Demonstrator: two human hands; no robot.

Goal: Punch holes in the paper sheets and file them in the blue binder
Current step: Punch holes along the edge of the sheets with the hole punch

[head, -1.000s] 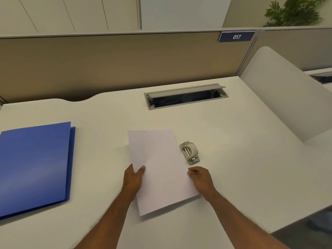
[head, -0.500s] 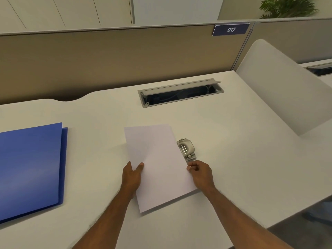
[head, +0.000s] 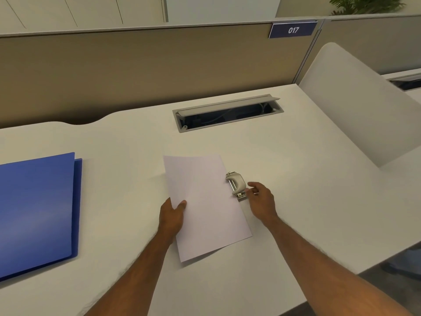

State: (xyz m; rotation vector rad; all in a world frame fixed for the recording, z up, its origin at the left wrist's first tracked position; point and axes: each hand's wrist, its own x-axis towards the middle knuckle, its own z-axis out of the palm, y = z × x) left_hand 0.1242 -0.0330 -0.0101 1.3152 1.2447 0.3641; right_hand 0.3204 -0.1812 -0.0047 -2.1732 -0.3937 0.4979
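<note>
Left hand (head: 171, 216) pinching paper sheet (head: 205, 206) at its 9 o'clock edge; right hand (head: 262, 201), fingers loosely curled, touching hole punch (head: 235, 185) at 3 o'clock.

- We have a single view, from a wide-angle camera worn on the head, so no second view shares the scene.
- It looks forward and down over the white bench (head: 273, 156), close enough that both forearms run in from the lower edge.
- The beige partition (head: 136, 71) crosses the frame at 12 o'clock, with the number plate (head: 293, 30) at 1 o'clock.
- The wide lens bows the bench's edges near the frame's sides.
</note>
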